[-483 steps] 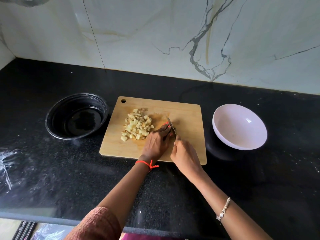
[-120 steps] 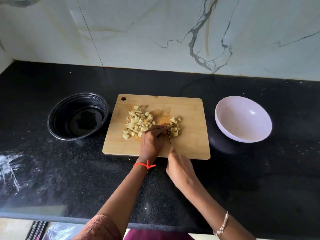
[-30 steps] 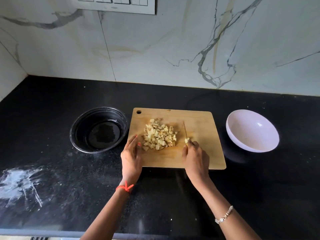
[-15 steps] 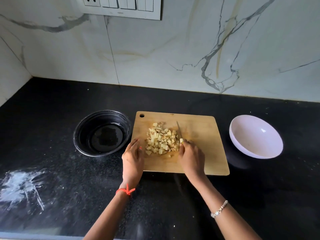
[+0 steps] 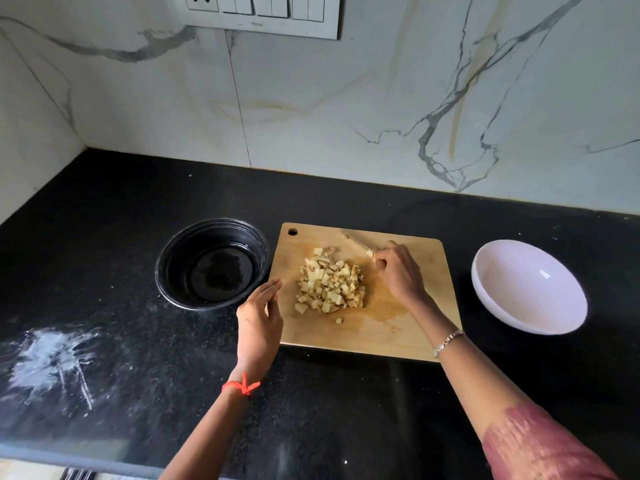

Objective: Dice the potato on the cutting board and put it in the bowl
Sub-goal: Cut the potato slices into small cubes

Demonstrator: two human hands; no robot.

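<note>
A heap of diced potato (image 5: 330, 287) lies in the middle of the wooden cutting board (image 5: 408, 327). One loose cube (image 5: 339, 320) sits just in front of the heap. My right hand (image 5: 398, 271) grips the handle of a knife (image 5: 355, 240), whose blade lies along the board's far edge, behind the heap. My left hand (image 5: 259, 315) hovers at the board's left edge with straight, relaxed fingers, holding nothing. A white bowl (image 5: 498, 306) stands right of the board. A black bowl (image 5: 173, 271) stands left of it.
Everything rests on a black stone counter (image 5: 138, 393) with a white powdery smear (image 5: 52, 362) at the front left. A marble wall with a switch panel (image 5: 263, 12) rises behind. The counter's front edge runs along the bottom left.
My right hand has swung the knife from beside the heap to the board's far edge. My left hand has lifted slightly off the board's left edge. The diced pieces are gathered into one heap.
</note>
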